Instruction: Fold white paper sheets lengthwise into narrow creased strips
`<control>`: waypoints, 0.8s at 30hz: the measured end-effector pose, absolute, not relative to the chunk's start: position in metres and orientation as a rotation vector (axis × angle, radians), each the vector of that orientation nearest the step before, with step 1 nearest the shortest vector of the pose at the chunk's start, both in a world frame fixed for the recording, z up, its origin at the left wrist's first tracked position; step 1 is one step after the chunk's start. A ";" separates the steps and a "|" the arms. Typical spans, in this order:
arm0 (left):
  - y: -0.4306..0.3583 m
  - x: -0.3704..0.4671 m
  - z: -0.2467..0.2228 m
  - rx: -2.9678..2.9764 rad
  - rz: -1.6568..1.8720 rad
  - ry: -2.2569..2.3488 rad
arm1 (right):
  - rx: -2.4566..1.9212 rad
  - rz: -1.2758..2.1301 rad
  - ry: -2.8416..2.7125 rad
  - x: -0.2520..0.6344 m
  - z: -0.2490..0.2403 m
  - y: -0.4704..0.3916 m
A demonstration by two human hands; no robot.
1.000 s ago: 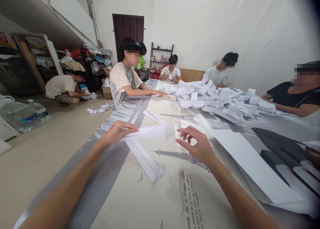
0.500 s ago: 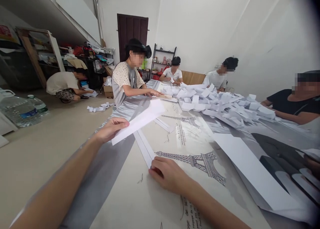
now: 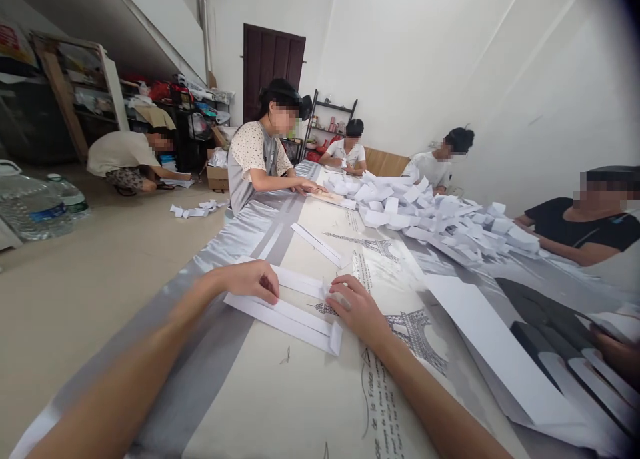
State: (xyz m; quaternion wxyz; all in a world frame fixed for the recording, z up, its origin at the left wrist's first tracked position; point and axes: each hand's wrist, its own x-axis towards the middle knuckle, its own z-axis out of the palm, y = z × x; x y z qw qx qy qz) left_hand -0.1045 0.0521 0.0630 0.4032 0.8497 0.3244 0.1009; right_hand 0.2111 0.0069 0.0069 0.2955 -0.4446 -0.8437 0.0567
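Note:
Between my hands a white paper strip (image 3: 300,281) lies across the tablecloth, its right end bent up. My left hand (image 3: 253,280) is closed, fingers curled over the left part of this strip. At the raised end, the thumb and fingers of my right hand (image 3: 354,305) pinch the paper. Just nearer to me lies a second, folded strip (image 3: 287,323), with a small flap turned over at its right end. Beyond my hands a third folded strip (image 3: 317,244) rests on the cloth.
A heap of folded papers (image 3: 395,199) covers the table's far part. White sheets (image 3: 495,345) lie at the right. Several people sit around the table; one person (image 3: 127,159) crouches on the floor at left. Large water bottles (image 3: 35,205) stand there too.
My left hand has lowered the raised paper onto the table. My right hand has left the folded strip nearer to me and moved away from me, to the new paper's right end.

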 end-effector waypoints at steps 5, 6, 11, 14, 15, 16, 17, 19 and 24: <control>0.051 -0.102 0.058 2.391 0.313 0.864 | -1.075 0.233 -2.379 0.203 0.007 0.002; 0.050 -0.101 0.059 2.412 0.310 0.867 | -1.049 0.226 -2.432 0.203 0.009 0.001; 0.048 -0.096 0.058 2.484 0.338 0.886 | -1.175 -0.025 -2.520 0.208 0.014 0.011; 0.049 -0.094 0.052 2.579 0.410 0.872 | -1.317 -0.114 -2.483 0.215 0.015 0.031; 0.049 -0.093 0.050 2.612 0.431 0.868 | -1.352 -0.123 -2.465 0.217 0.014 0.040; 0.049 -0.092 0.048 2.644 0.452 0.866 | -1.388 -0.129 -2.444 0.220 0.014 0.049; 0.049 -0.090 0.047 2.672 0.471 0.871 | -1.428 -0.135 -2.420 0.223 0.014 0.058; 0.047 -0.086 0.047 2.733 0.503 0.902 | -1.511 -0.137 -2.368 0.228 0.013 0.076; 0.039 -0.071 0.056 2.832 0.565 1.426 | -1.675 -0.127 -2.261 0.231 0.011 0.112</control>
